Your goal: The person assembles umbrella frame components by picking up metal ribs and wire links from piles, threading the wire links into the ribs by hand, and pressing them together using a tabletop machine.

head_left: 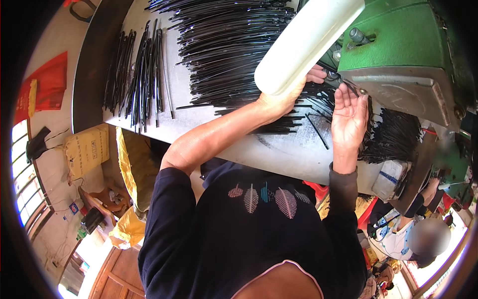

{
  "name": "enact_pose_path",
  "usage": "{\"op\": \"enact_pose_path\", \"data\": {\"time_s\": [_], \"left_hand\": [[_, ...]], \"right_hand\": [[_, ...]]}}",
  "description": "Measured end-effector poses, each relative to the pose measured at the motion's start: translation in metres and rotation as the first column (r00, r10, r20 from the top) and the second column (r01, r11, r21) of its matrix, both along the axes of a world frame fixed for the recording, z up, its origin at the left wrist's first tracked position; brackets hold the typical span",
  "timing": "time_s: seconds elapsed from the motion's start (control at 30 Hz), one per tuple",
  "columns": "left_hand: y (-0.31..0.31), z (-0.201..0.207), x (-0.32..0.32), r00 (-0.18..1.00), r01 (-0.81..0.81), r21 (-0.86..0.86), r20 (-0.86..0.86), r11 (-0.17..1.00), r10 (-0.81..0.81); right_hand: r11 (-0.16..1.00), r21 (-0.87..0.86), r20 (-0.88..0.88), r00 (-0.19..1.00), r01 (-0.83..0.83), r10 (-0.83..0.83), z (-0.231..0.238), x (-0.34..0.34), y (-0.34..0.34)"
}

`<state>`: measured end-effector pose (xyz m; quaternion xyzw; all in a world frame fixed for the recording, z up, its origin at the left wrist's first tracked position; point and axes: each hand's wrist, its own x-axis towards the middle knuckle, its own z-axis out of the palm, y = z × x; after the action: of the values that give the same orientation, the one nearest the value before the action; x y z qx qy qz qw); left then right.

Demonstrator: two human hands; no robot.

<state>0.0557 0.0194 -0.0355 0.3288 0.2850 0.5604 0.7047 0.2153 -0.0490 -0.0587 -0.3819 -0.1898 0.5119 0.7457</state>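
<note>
My left hand reaches under a long white tube-shaped cover, which hides much of it. Its visible fingertips are closed together beside dark metal parts at the green machine; what they hold is hidden. My right hand is raised at the machine's lower edge, palm showing and fingers stretched out. Its fingertips are close to a thin dark piece by the machine; I cannot tell whether they touch. Thin black rods lie in a large pile on the grey metal table, left of my hands.
The green machine with a bare metal block fills the upper right. Smaller rod bundles lie at the left, and a black heap at the right. A clear plastic box sits near the right edge. Another person is at lower right.
</note>
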Motion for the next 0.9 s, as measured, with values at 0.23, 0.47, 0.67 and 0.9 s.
{"op": "enact_pose_path", "data": {"time_s": [0.23,0.47,0.67,0.9], "left_hand": [[0.013,0.003,-0.006,0.997,0.004,-0.105,-0.075,0.994,-0.012],[0.017,0.013,-0.018,0.943,0.331,-0.287,0.078,0.899,-0.323],[-0.033,0.006,-0.002,0.855,0.499,-0.389,0.077,0.775,-0.512],[-0.039,0.002,-0.015,0.847,0.513,-0.388,0.087,0.765,-0.524]], "right_hand": [[0.999,-0.002,-0.072,0.996,-0.049,0.049,0.006,-0.006,0.004],[0.926,-0.361,0.743,0.635,0.113,0.212,0.064,0.083,-0.042],[0.985,-0.003,0.908,-0.412,0.173,0.075,0.066,0.143,0.001],[0.986,-0.032,0.605,-0.782,0.166,0.152,0.047,0.141,0.018]]}}
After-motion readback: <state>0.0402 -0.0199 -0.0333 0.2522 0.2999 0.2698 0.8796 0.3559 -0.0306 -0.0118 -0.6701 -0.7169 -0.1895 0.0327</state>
